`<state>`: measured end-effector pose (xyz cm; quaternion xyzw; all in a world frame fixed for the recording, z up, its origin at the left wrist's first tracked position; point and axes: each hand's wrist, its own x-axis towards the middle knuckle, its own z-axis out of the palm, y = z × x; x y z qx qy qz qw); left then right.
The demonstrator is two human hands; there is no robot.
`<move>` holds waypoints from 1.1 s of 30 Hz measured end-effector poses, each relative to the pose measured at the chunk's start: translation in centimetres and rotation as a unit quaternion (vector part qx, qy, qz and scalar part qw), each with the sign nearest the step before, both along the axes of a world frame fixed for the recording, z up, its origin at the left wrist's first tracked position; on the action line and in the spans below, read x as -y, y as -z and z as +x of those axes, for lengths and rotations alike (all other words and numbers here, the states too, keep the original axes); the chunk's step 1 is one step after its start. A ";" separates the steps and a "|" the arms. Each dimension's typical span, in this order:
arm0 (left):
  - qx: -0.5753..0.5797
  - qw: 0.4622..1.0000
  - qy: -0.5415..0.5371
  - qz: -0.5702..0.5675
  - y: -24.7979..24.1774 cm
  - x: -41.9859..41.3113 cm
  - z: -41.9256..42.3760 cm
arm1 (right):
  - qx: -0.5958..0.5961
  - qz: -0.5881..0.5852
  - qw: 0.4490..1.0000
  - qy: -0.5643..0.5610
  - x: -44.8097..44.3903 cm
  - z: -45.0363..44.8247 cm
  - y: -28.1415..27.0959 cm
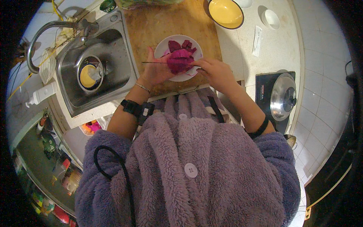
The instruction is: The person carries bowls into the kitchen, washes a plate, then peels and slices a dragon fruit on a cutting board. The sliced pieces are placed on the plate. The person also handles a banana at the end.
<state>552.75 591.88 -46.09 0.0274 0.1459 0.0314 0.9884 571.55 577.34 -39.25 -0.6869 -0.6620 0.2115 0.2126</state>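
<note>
In my left hand rests a large magenta piece of fruit, which looks like red-fleshed dragon fruit with cuts across its top. My right hand grips a thin knife. Its blade is seen nearly edge-on, pointing left across my left palm; the fruit hides its middle. Both hands are over a white plate with several cut magenta chunks on its far side. Under the plate lies a wooden cutting board.
A steel sink on the left holds a pot with a yellow bowl inside. Beyond the board's right side stand a yellow dish and a small white bowl. A lidded pan sits on a black cooktop.
</note>
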 end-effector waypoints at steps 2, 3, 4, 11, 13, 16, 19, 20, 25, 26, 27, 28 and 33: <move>0.009 1.000 0.003 0.011 0.0 0.1 0.1 | -0.006 0.010 1.000 -0.001 0.0 -0.2 0.3; 0.008 1.000 0.002 0.015 0.1 0.2 0.1 | -0.006 0.014 1.000 0.000 0.0 -0.2 0.4; 0.022 1.000 0.006 0.013 0.1 0.2 0.1 | -0.006 0.018 1.000 -0.001 0.0 -0.3 0.6; -0.006 0.999 -0.034 0.000 1.0 0.3 -0.1 | -0.021 -0.003 1.000 0.018 -0.6 -1.0 1.7; -0.079 0.995 -0.059 0.006 1.3 0.1 -0.4 | -0.043 -0.011 0.998 0.040 -0.8 -1.0 1.9; 0.156 0.982 -0.038 -0.094 1.3 -0.7 -0.7 | -0.069 -0.046 0.994 0.076 -0.6 -0.8 1.9; -0.159 0.980 -0.006 0.121 0.7 -1.8 -1.0 | -0.056 -0.049 0.992 0.102 0.1 -0.1 1.6; -0.139 0.977 -0.003 0.159 0.5 -2.1 -1.0 | -0.044 -0.045 0.992 0.113 0.4 0.1 1.6; -0.181 0.946 -0.003 0.270 -0.6 -2.3 -0.6 | -0.099 -0.033 0.986 0.131 1.8 1.1 1.4; -0.209 0.936 -0.014 0.282 -0.6 -2.1 -0.4 | -0.112 -0.033 0.983 0.138 2.1 1.3 1.4; -0.235 0.927 -0.024 0.293 -0.5 -1.8 -0.3 | -0.130 -0.029 0.980 0.145 2.4 1.4 1.4; -0.266 0.916 -0.037 0.298 -0.4 -1.5 -0.1 | -0.151 -0.028 0.976 0.153 2.7 1.6 1.5; -0.254 0.775 -0.052 0.577 0.0 -0.1 0.2 | -0.199 -0.024 0.963 0.180 4.2 2.2 2.1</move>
